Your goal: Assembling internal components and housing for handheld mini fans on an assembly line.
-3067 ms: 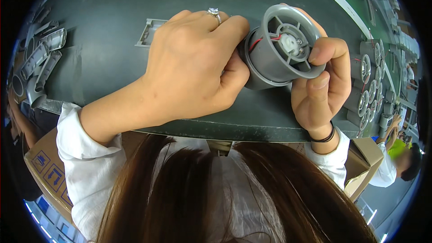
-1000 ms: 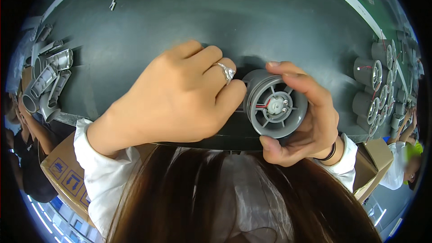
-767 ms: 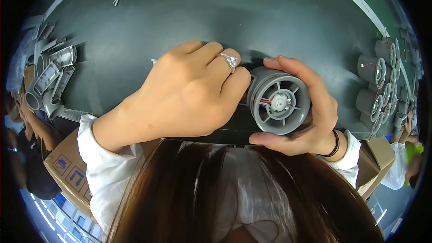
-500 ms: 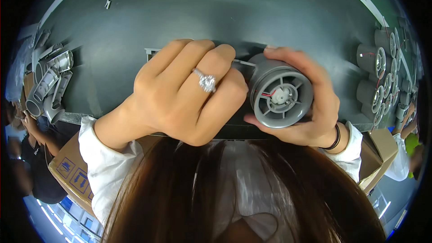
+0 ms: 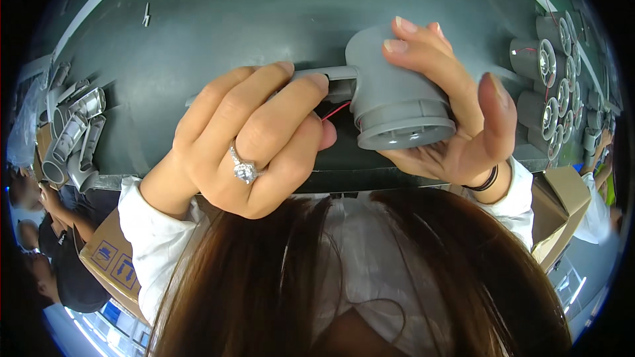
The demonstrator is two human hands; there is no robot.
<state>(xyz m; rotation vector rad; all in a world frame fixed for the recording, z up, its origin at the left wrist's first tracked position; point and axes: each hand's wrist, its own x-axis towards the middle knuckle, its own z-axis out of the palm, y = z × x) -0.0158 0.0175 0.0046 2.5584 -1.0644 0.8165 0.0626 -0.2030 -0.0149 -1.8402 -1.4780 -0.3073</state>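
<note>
My left hand (image 5: 248, 139), with a ring on one finger, is closed round the handle (image 5: 340, 73) of a grey hair dryer housing. Its fingertips press along the handle's upper side. The wide barrel (image 5: 380, 69) lies in the curl of my right hand (image 5: 466, 116): fingertips rest on its far side and the palm is at its right. A round grey fan unit (image 5: 405, 133) sits at the barrel's near end, with its spoked face turned toward me and downward. From the handle's open side a red wire (image 5: 336, 111) runs toward the barrel.
On the left are several grey handle housings (image 5: 79, 122) in a pile. Many round grey fan units (image 5: 532, 59) with red wires stand at the right. Small pale parts (image 5: 146, 15) lie at the far left. Cardboard boxes (image 5: 109, 251) flank me below the table edge; other people are beyond.
The housing has tipped, so the barrel's side now shows and the fan's face points down. My left hand has shifted left and loosened, uncovering the handle and wire. My right fingers have spread.
</note>
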